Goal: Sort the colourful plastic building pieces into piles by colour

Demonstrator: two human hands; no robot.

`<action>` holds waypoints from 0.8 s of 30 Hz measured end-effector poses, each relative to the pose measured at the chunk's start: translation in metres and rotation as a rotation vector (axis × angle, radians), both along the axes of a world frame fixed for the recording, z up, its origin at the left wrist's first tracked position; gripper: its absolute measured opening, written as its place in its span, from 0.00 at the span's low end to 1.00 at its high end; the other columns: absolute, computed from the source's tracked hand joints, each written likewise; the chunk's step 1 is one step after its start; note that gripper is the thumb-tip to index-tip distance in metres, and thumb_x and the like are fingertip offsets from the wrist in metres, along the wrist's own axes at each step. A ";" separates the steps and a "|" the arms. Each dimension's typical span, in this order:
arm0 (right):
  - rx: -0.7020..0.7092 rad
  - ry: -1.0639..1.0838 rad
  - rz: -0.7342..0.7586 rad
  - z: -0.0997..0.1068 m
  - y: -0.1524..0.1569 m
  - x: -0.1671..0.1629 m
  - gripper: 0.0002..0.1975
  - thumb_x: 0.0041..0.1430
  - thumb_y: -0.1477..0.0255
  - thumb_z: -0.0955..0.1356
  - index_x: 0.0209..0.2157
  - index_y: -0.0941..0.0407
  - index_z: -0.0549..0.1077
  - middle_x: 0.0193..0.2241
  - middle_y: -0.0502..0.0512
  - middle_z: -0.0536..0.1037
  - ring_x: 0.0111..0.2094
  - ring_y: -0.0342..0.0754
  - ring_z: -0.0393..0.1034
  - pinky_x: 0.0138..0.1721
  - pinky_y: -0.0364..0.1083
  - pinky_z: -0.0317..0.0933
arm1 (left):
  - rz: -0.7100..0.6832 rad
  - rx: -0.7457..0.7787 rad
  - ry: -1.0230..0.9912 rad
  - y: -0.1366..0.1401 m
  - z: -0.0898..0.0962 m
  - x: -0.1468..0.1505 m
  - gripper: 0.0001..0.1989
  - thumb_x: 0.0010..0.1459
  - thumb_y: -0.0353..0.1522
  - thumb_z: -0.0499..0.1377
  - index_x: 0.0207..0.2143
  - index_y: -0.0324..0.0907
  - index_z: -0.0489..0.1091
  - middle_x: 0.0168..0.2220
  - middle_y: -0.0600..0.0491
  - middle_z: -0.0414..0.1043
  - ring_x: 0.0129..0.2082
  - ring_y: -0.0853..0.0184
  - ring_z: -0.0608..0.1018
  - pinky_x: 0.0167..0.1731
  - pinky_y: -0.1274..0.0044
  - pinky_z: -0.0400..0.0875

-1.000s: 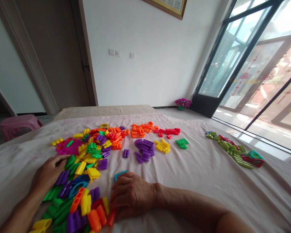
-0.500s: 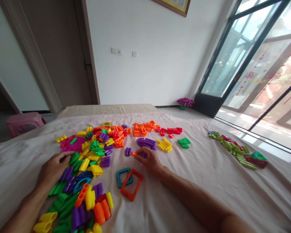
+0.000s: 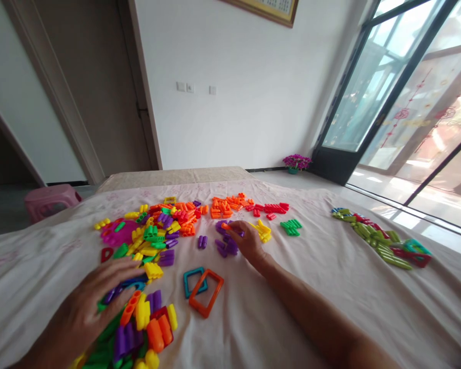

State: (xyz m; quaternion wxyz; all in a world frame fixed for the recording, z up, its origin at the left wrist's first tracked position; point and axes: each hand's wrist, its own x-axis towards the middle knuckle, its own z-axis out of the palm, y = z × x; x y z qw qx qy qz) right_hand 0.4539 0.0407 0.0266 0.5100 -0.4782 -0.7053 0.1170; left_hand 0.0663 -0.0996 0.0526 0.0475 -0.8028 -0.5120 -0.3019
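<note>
My right hand pinches a small orange toy block between thumb and fingertips. It is above a cluster of purple blocks, partly hidden by the fingers. My left hand spreads its fingers low over a mixed heap of plastic blocks, and whether it touches any is unclear. Near its fingertips is a yellow block. Below the hand, closer to me, are a yellow block and an orange block. A separate purple block sits between the heap and the purple cluster.
An orange frame piece overlaps a teal frame piece at the middle front. Orange blocks, red blocks, yellow blocks and green blocks lie in groups. Olive-green pieces lie far right on the cloth.
My right hand has moved up and slightly right, with the orange block still pinched. My left hand has come nearer to me, from the heap's left edge to over it, fingers spreading.
</note>
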 end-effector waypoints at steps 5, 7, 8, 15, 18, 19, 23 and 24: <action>-0.068 0.127 -0.119 0.004 0.027 0.020 0.12 0.57 0.62 0.70 0.38 0.55 0.78 0.34 0.53 0.81 0.32 0.47 0.75 0.36 0.46 0.68 | -0.382 0.170 0.343 -0.049 -0.020 0.033 0.34 0.54 0.47 0.59 0.64 0.57 0.61 0.60 0.58 0.70 0.59 0.58 0.71 0.58 0.70 0.68; -0.121 0.146 -0.185 0.008 0.040 0.027 0.14 0.56 0.61 0.70 0.39 0.56 0.78 0.35 0.54 0.81 0.34 0.48 0.75 0.37 0.46 0.68 | -0.393 0.199 0.400 -0.049 -0.017 0.042 0.36 0.54 0.44 0.59 0.66 0.54 0.59 0.61 0.56 0.69 0.60 0.59 0.71 0.58 0.71 0.68; -0.154 0.164 -0.213 0.011 0.047 0.030 0.15 0.56 0.61 0.69 0.40 0.56 0.78 0.35 0.55 0.82 0.34 0.49 0.76 0.38 0.47 0.68 | -0.372 0.201 0.403 -0.046 -0.014 0.046 0.36 0.55 0.43 0.59 0.66 0.54 0.59 0.61 0.55 0.68 0.60 0.59 0.70 0.58 0.71 0.68; -0.266 0.163 -0.221 0.016 0.090 0.043 0.19 0.57 0.68 0.67 0.49 0.60 0.76 0.45 0.61 0.80 0.45 0.51 0.75 0.47 0.50 0.67 | -0.206 0.139 0.373 -0.007 -0.014 0.062 0.26 0.59 0.39 0.58 0.61 0.55 0.65 0.64 0.55 0.64 0.63 0.59 0.66 0.64 0.64 0.59; -0.270 0.068 -0.185 0.011 0.093 0.029 0.15 0.57 0.73 0.66 0.45 0.57 0.78 0.43 0.57 0.81 0.44 0.50 0.76 0.47 0.48 0.67 | -0.154 0.101 0.309 0.015 -0.019 0.070 0.22 0.58 0.37 0.59 0.56 0.53 0.69 0.61 0.52 0.67 0.62 0.57 0.67 0.65 0.59 0.56; -0.270 0.016 -0.176 0.011 0.093 0.022 0.15 0.57 0.74 0.66 0.44 0.57 0.79 0.43 0.56 0.82 0.44 0.49 0.76 0.47 0.48 0.67 | -0.134 0.103 0.272 0.024 -0.018 0.074 0.21 0.57 0.36 0.59 0.54 0.51 0.71 0.60 0.51 0.69 0.61 0.56 0.68 0.64 0.58 0.56; -0.268 -0.252 -0.175 0.020 0.094 -0.015 0.15 0.59 0.75 0.65 0.46 0.55 0.78 0.45 0.54 0.81 0.46 0.49 0.74 0.48 0.46 0.65 | -0.120 0.032 0.116 0.061 0.000 0.083 0.13 0.60 0.33 0.56 0.46 0.48 0.76 0.56 0.48 0.73 0.58 0.57 0.71 0.62 0.59 0.60; -0.262 -0.342 -0.170 0.023 0.096 -0.024 0.17 0.60 0.75 0.64 0.48 0.54 0.77 0.47 0.55 0.80 0.47 0.49 0.73 0.48 0.46 0.65 | -0.123 -0.004 0.054 0.070 0.007 0.082 0.13 0.61 0.34 0.55 0.45 0.47 0.77 0.54 0.48 0.74 0.56 0.58 0.73 0.60 0.62 0.63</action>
